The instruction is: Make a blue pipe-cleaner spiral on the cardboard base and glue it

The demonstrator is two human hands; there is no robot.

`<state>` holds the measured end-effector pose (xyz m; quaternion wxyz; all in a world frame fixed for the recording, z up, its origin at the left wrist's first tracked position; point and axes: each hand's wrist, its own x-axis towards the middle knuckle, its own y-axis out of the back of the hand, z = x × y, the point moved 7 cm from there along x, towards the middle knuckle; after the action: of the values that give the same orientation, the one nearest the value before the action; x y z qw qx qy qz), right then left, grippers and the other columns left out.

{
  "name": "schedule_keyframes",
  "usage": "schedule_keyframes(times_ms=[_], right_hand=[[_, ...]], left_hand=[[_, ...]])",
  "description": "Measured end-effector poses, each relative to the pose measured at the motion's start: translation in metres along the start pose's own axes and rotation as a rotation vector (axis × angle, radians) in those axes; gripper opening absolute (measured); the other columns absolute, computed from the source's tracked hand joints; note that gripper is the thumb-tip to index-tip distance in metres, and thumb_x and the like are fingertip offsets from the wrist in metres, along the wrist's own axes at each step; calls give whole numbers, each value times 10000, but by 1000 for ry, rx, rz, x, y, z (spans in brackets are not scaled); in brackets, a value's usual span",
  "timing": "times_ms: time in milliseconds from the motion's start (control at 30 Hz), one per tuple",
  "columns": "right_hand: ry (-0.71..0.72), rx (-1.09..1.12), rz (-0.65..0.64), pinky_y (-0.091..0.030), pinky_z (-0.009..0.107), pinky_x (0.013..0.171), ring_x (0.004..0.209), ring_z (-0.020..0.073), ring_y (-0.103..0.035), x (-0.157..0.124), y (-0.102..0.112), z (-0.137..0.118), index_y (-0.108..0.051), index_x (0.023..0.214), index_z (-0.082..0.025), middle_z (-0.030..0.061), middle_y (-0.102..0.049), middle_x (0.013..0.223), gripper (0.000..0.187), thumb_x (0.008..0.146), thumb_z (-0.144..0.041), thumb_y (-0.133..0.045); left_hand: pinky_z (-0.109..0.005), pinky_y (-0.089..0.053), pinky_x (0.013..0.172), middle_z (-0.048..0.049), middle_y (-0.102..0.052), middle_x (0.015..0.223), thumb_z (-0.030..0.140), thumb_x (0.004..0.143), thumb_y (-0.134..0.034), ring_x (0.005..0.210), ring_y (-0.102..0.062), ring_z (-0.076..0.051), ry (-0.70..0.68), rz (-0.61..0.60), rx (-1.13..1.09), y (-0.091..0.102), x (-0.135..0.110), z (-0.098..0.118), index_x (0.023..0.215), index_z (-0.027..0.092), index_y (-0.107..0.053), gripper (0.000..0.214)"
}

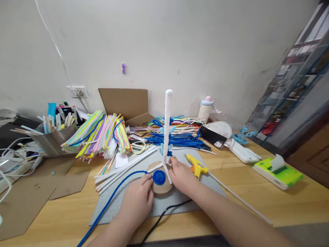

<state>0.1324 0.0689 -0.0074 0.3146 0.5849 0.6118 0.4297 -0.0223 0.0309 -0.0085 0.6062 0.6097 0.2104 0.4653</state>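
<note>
A round cardboard disc (161, 189) lies on a grey mat (177, 202). On it sits a flat blue coil (159, 177) wound from a blue pipe cleaner (113, 197) that trails toward me. A tall white pipe-cleaner stem (167, 127) stands upright from the disc on spread legs, with small blue flowers on it. My left hand (138, 199) pinches the blue pipe cleaner right beside the coil. My right hand (181, 176) is closed on the base of the white stem, at the disc's right edge.
A yellow glue gun (196, 166) lies just right of my right hand, its black cord (164, 216) running toward me. Bundles of coloured pipe cleaners (100, 135), white ones (123, 169) and blue ones (180, 139) lie behind. A phone (212, 136), a tissue pack (279, 171) and cardboard sheets (38, 195) lie around.
</note>
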Motion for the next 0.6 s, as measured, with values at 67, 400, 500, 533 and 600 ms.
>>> schedule_keyframes(times_ms=[67,400,500,533,600], right_hand=[[-37,4,-52,-328,278,632,756,210,-609,-6,1,1,-448,1031,-159,72,-646,818,252,793,-122,-377],[85,-77,-29,-383,310,702,795,203,-593,-38,18,-21,-565,859,-181,60,-652,820,184,836,-136,-387],[326,5,-45,-342,366,974,1109,206,-522,-52,11,-47,-566,1163,-230,64,-605,1200,306,925,-267,-376],[400,23,-76,-275,390,1054,1212,207,-455,-56,5,-54,-482,1293,-254,53,-523,1328,380,939,-338,-374],[467,10,-135,-129,450,1133,1333,221,-316,-60,-9,-60,-300,1426,-263,44,-350,1462,529,937,-456,-355]], left_hand=[[-391,-510,893,-71,-615,1220,116,800,-450,1050,-607,-232,-12,26,4,0,-8,3,1143,180,-609,384],[-404,-537,858,-98,-617,1205,223,833,-486,1047,-605,-257,-59,149,79,4,-29,4,1158,169,-592,347],[-400,-538,850,-98,-620,1205,209,820,-489,1035,-610,-258,-80,148,97,3,-29,5,1171,172,-583,365],[-400,-539,848,-100,-617,1210,205,813,-490,1034,-611,-259,-85,145,105,3,-28,6,1171,171,-584,371],[-400,-540,845,-109,-613,1216,201,800,-491,1035,-611,-263,-98,148,127,2,-28,8,1169,165,-587,383]])
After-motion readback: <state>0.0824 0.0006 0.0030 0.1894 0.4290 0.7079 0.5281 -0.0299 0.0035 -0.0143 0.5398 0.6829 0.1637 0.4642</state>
